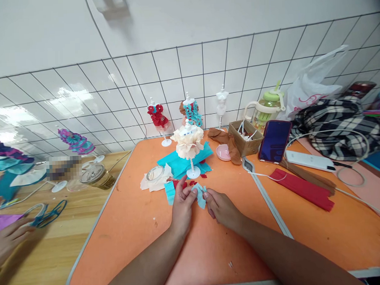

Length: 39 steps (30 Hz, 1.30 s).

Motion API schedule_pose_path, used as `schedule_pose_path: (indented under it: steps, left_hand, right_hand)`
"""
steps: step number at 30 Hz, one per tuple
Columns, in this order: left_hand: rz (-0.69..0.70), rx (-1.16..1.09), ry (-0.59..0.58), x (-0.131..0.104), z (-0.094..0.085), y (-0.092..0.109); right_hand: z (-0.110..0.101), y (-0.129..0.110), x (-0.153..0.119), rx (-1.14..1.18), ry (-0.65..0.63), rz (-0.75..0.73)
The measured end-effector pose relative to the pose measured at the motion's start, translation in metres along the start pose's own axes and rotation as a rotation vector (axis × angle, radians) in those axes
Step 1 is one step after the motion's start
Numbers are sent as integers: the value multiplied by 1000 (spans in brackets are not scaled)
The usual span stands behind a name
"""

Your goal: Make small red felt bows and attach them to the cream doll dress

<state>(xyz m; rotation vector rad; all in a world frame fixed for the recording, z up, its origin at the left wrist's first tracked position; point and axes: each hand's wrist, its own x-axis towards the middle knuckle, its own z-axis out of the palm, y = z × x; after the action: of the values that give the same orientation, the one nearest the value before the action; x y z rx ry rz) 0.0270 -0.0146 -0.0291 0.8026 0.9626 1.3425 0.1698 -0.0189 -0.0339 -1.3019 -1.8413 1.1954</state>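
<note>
A small piece of light blue crepe paper [200,196] is pinched between both hands above the orange table. My left hand [183,201] grips its left side with the thumb on top. On its right edge, the fingers of my right hand [218,203] are closed. Just beyond stands a small white dress form [193,172] wearing a cream ruffled paper dress [188,141]. Blue crepe paper [178,167] lies under and behind its base, with red scraps around. A smaller blue strip [170,193] and a tape roll [155,173] on cream paper sit left of my left hand.
More dress forms stand behind: one in red [157,116], one in blue [193,112], one bare [222,101]. Rightward are a wooden box [245,141], propped phone [275,141], power bank [309,161] and red paper [302,190]. Another person's hand [11,240] rests near blue scissors [53,213] at left.
</note>
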Motion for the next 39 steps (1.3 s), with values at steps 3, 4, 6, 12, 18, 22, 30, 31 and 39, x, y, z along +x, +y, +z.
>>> schedule_pose_path:
  steps: [3, 4, 6, 12, 18, 22, 30, 31, 39]
  left_hand:
    - [4, 36, 3, 1, 0, 0]
    - [6, 44, 7, 1, 0, 0]
    - [8, 56, 13, 2, 0, 0]
    - [13, 66, 10, 3, -1, 0]
    - [27, 71, 18, 2, 0, 2]
    - [27, 83, 20, 2, 0, 2]
    - [97, 196, 1, -3, 2, 4]
    - [104, 210, 2, -3, 2, 4]
    - [125, 226, 4, -4, 4, 4]
  right_hand:
    - [0, 0, 0, -6, -2, -13]
    - [0, 0, 0, -7, -2, -16]
    - [-1, -1, -1, -10, -3, -19]
    - [-2, -2, -1, -26, 5, -23]
    - [-1, -1, -2, 27, -18, 7]
    - [-1, -1, -3, 45, -42, 10]
    - [-1, -2, -3, 44, -48, -9]
    - [-2, -2, -3, 40, -45, -14]
    - [-3, -4, -4, 33, -35, -29]
